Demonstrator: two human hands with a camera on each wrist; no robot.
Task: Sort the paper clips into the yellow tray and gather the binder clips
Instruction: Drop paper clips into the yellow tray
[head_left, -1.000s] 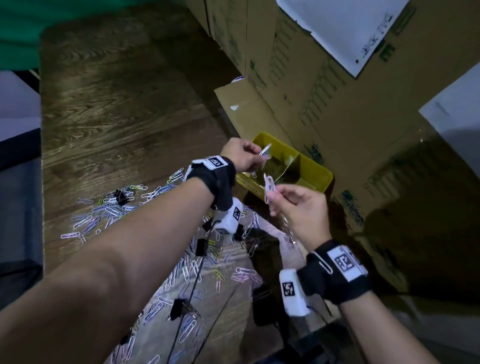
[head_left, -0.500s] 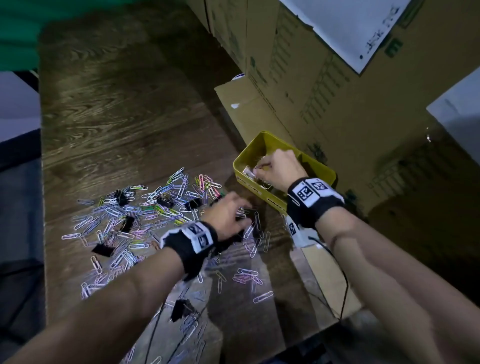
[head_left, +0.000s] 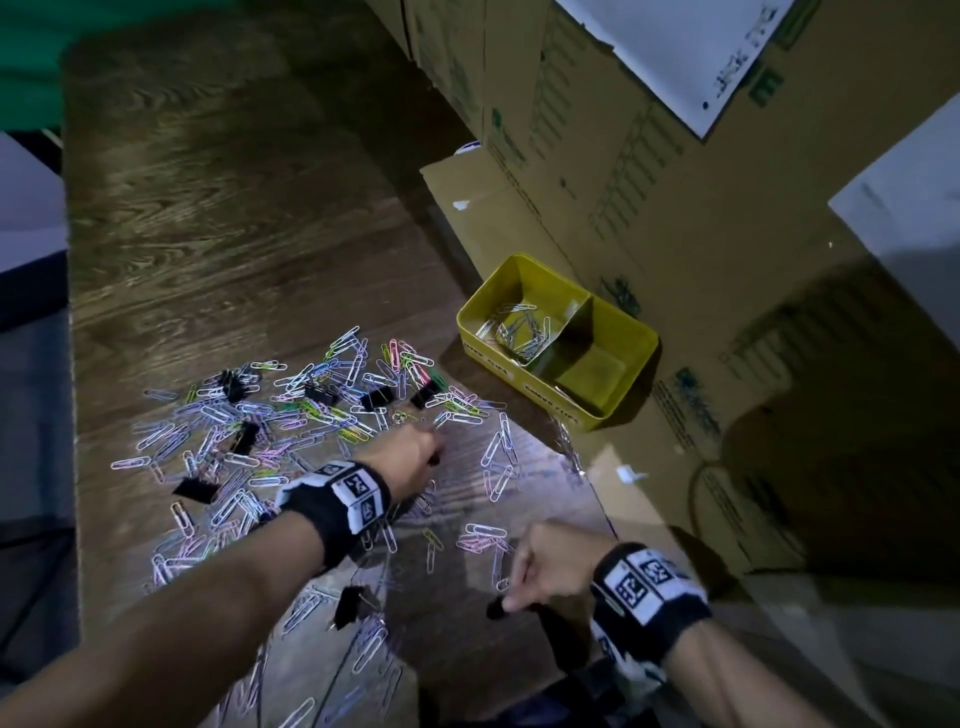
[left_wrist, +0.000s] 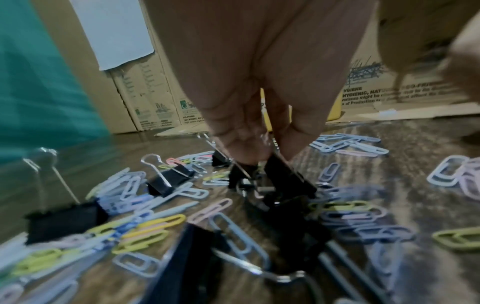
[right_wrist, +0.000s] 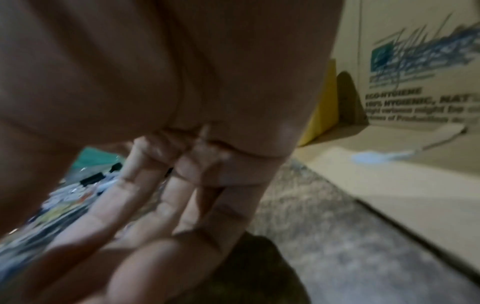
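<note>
Coloured paper clips (head_left: 311, 415) lie scattered over the wooden table, with black binder clips (head_left: 231, 384) among them. My left hand (head_left: 434, 447) reaches down into the pile. In the left wrist view its fingertips (left_wrist: 246, 150) pinch the wire handles of a small bunch of black binder clips (left_wrist: 285, 181). The yellow tray (head_left: 524, 387) sits at the right against the boxes; silver paper clips (head_left: 514, 332) lie in its left compartment. Nearer to me, my right hand (head_left: 511, 587) hovers low by a few loose paper clips (head_left: 483, 540). Its fingers (right_wrist: 145, 195) show nothing held.
Cardboard boxes (head_left: 649, 218) form a wall behind and to the right of the tray, and a flat cardboard flap (head_left: 639, 499) lies on the table. More binder clips (head_left: 195, 488) (head_left: 353, 605) lie apart from the pile. A cable (head_left: 337, 670) crosses the near table.
My right hand has left the yellow tray and come back toward me, low over the table. My left hand has stayed at the pile, a little farther in.
</note>
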